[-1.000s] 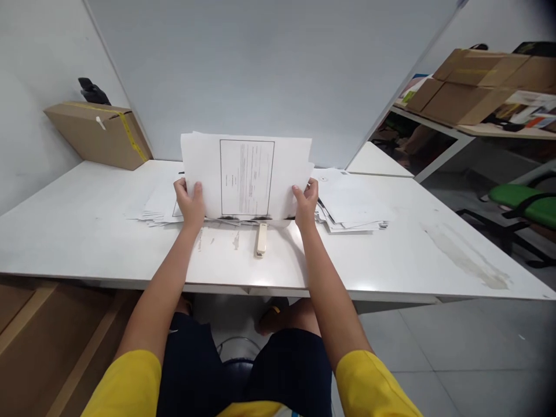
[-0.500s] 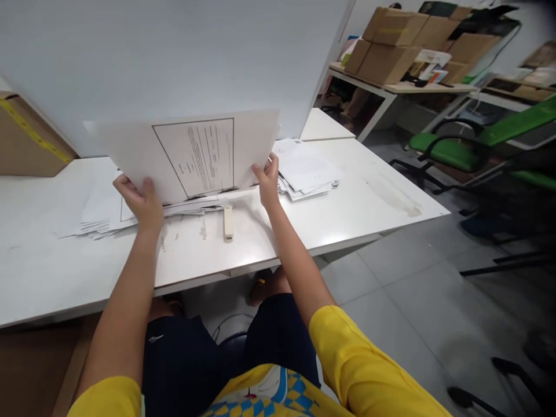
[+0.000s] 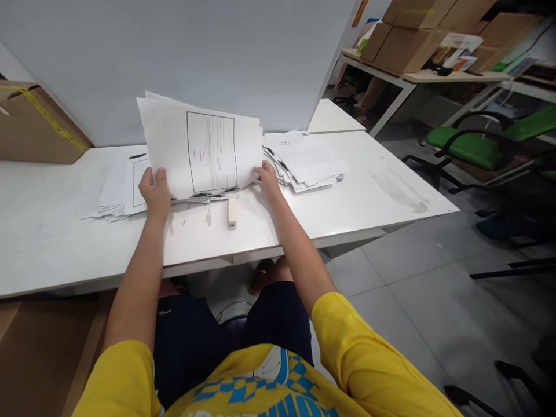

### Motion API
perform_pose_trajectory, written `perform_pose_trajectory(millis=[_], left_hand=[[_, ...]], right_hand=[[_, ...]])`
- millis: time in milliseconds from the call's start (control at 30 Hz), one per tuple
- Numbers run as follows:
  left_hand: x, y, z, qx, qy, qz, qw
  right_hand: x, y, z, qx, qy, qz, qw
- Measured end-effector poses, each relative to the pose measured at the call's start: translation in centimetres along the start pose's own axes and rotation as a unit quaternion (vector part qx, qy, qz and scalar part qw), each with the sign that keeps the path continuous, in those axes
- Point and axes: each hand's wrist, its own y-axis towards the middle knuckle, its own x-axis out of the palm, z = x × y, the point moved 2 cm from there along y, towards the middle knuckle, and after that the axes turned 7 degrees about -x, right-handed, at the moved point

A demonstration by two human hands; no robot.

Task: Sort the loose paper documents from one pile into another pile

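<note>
Several printed sheets of paper stand raised on edge between my two hands above the white desk. The front sheet bears a black-bordered block of sideways text. My left hand pinches their left side, thumb in front. At the lower right edge, my right hand grips them between thumb and fingers. A cream stapler lies just in front of the sheets. Behind my left hand spreads a paper pile, partly hidden. Right of my right hand rests another stack of papers.
A cardboard box with yellow tape stands at the desk's left, against the grey partition. A pen lies at the back of the left pile. Green chairs and a table with boxes are at the right.
My view has turned to the right. The sheets tilted to one side, then came back more upright and bowed, their edges fanned apart at the top left. Both hands kept hold.
</note>
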Motion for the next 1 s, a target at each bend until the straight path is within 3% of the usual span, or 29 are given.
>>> perform_pose_trajectory(millis=[100, 200, 267, 333, 400, 500, 567, 667, 900, 1000], left_hand=[[-1.7, -2.2, 2.0, -0.031, -0.056, 0.026, 0.998], [-5.6, -7.9, 3.7, -0.135, -0.162, -0.041, 0.977], [-8.9, -13.4, 4.2, -0.265, -0.158, -0.137, 0.941], [-11.9, -18.9, 4.5, -0.377, -0.082, -0.226, 0.895], [-13.8, -23.3, 4.8, -0.439, -0.032, -0.303, 0.845], [-14.1, -26.8, 4.9, -0.469, -0.016, -0.365, 0.804], [-13.2, -27.5, 4.8, -0.467, -0.023, -0.386, 0.795], [-11.7, -27.1, 4.6, -0.447, 0.001, -0.378, 0.810], [-10.0, -24.2, 4.3, -0.413, 0.049, -0.345, 0.842], [-8.4, -22.6, 4.2, -0.386, 0.038, -0.354, 0.851]], right_hand=[[-1.1, -2.3, -3.8, -0.028, 0.018, -0.025, 0.999], [-3.8, -8.8, -8.2, -0.047, -0.003, -0.054, 0.997], [-6.5, -14.7, -10.1, -0.005, -0.047, -0.045, 0.998], [-9.4, -20.7, -10.8, 0.075, -0.077, -0.038, 0.993], [-11.8, -25.8, -10.6, 0.160, -0.094, -0.041, 0.982], [-14.0, -30.4, -9.5, 0.235, -0.104, -0.025, 0.966], [-14.5, -31.6, -8.8, 0.255, -0.099, -0.008, 0.962], [-14.8, -31.6, -8.5, 0.252, -0.083, 0.010, 0.964], [-16.0, -30.3, -8.5, 0.211, -0.060, 0.072, 0.973], [-16.2, -29.8, -8.6, 0.203, -0.052, 0.096, 0.973]])
